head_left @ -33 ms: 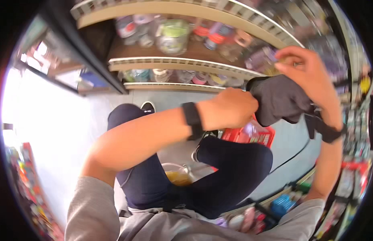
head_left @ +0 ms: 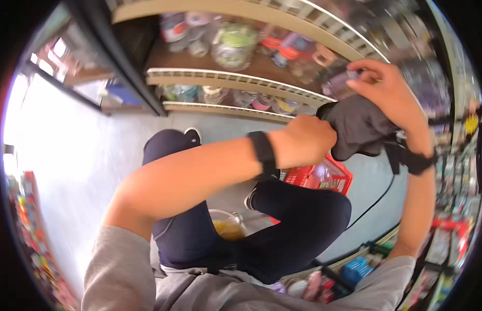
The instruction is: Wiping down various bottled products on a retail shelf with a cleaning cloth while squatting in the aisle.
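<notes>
Dark grey cloth, bunched up (head_left: 357, 127), is stretched between my two arms, and I cannot tell what kind of item it is. My left hand (head_left: 305, 140) is closed in a fist on its left end. Above the cloth, my right hand (head_left: 383, 88) has its thumb and forefinger curved and apart, with nothing visible between them. The cloth reaches toward my right wrist, where a black strap (head_left: 420, 163) is wrapped and a loose end hangs. Another black band (head_left: 262, 154) circles my left wrist.
Shelves (head_left: 235, 76) with jars and bottles, including a green-lidded clear jar (head_left: 234, 46), stand ahead. A red basket (head_left: 342, 179) holding items is on the floor beyond my bent knee. A thin black cable (head_left: 373, 203) lies at right. Packed goods (head_left: 453, 181) line the right side.
The view has shifted a little. My left fist has moved slightly right with the cloth. My right forearm has shifted slightly left, its fingers still apart.
</notes>
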Motion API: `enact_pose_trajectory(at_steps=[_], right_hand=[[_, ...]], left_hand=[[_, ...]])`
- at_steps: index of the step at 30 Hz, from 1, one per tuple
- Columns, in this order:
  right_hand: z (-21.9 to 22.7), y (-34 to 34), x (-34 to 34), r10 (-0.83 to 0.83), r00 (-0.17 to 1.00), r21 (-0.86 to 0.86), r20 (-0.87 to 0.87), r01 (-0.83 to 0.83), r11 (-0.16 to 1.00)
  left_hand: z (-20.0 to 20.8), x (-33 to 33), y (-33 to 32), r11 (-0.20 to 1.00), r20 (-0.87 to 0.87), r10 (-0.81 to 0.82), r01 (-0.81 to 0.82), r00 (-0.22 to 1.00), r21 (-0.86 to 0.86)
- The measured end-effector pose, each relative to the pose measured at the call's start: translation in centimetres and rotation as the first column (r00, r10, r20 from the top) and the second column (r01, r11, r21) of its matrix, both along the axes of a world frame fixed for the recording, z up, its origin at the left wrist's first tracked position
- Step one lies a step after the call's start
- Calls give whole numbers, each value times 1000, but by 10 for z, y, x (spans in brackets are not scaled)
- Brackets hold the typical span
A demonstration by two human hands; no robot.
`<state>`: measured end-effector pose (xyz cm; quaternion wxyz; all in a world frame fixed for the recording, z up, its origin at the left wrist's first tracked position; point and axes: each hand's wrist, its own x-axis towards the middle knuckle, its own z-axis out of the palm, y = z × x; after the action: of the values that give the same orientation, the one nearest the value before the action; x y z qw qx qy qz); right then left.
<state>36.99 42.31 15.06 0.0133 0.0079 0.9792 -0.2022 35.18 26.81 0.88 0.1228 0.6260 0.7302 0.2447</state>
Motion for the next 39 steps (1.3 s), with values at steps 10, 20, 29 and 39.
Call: enact_pose_trajectory(at_steps=[10, 20, 29, 39], right_hand=[[-161, -60, -110, 189, 924, 554, -331, 28, 832], [-180, -3, -186, 72, 870, 589, -488, 268, 762], [-174, -47, -136, -48, 839, 445, -542, 335, 831], [-151, -46, -33, -140, 759, 5, -636, 185, 983]], left_hand=[[0, -9, 5, 835, -183, 124, -202, 975, -511], [-3, -27, -16, 784, -195, 121, -215, 973, -583], [-10, -54, -27, 796, -147, 496, -515, 856, -318], [-30, -69, -24, 643, -127, 764, -731, 633, 227]])
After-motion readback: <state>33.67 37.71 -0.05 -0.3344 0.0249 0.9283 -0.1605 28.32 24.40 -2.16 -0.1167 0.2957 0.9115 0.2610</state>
